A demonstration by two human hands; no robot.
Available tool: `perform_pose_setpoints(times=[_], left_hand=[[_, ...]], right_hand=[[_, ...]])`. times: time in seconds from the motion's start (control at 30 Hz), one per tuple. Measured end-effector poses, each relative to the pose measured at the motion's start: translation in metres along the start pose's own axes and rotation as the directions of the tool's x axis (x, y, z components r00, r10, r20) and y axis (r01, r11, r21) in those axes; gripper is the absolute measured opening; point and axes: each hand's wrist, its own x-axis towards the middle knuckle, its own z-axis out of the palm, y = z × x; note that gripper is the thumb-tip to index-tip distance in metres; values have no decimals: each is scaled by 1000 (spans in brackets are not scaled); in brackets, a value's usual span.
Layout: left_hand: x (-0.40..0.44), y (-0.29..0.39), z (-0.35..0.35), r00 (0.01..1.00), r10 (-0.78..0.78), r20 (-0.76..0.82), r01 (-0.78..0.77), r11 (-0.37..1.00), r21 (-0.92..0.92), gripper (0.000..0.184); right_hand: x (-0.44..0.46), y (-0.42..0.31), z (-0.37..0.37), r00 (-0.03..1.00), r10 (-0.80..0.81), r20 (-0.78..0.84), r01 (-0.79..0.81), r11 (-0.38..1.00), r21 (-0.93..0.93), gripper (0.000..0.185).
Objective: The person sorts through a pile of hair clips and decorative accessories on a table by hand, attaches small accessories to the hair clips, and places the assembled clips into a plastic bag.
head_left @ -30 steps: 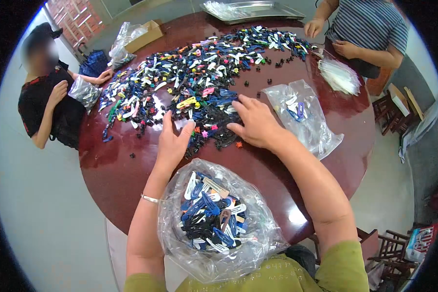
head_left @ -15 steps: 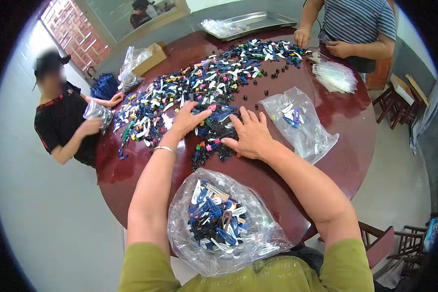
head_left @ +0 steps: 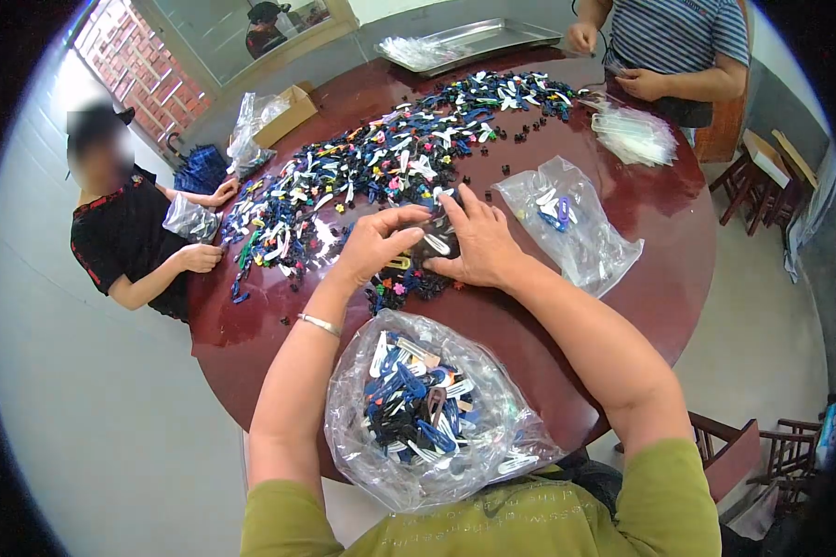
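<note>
My left hand (head_left: 378,243), with a bracelet at the wrist, reaches over the near end of a pile of hair clips (head_left: 381,167). Its fingers are bent but apart from the thumb. Facing it, my right hand (head_left: 481,243) lies spread on the right side of the clips. Between both hands are small dark clips with colored flowers, a white snap clip (head_left: 437,244) and a yellow clip (head_left: 398,264). Close to my body a clear plastic bag (head_left: 346,408) stands open, filled with blue, white and black snap clips (head_left: 413,399).
A flat plastic bag (head_left: 599,251) with a few clips lies to the right. Clear sleeves (head_left: 636,137), a metal tray (head_left: 515,39) and a cardboard box (head_left: 291,119) are farther back. One person (head_left: 125,223) sits left holding a bag; another (head_left: 678,56) is at the far right.
My hands have drawn closer together over the near clips, the left moving right and slightly down. The left person's blurred hand has come down to the table edge. The far person's hand has lifted.
</note>
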Motion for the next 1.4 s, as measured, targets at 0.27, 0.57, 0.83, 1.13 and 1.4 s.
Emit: perform_pose_setpoints(times=[0.27,0.57,0.83,1.13,1.4], left_hand=[[-27,-27,-23,909,122,-398,-41,978,207,33],[-45,-58,16,959,122,-254,-16,924,382,39],[-55,-34,23,908,109,-405,-95,994,55,34],[-70,-45,20,925,35,-377,66,966,251,47],[-80,-51,13,991,120,-55,-53,747,663,95]], right_hand=[[4,10,5,975,-196,-109,205,976,75,77],[5,14,10,959,-280,-38,281,958,59,57],[6,15,-25,965,-250,-75,260,946,195,44],[5,4,-45,939,-341,48,335,937,102,13],[4,10,-35,962,-270,31,265,959,101,12]])
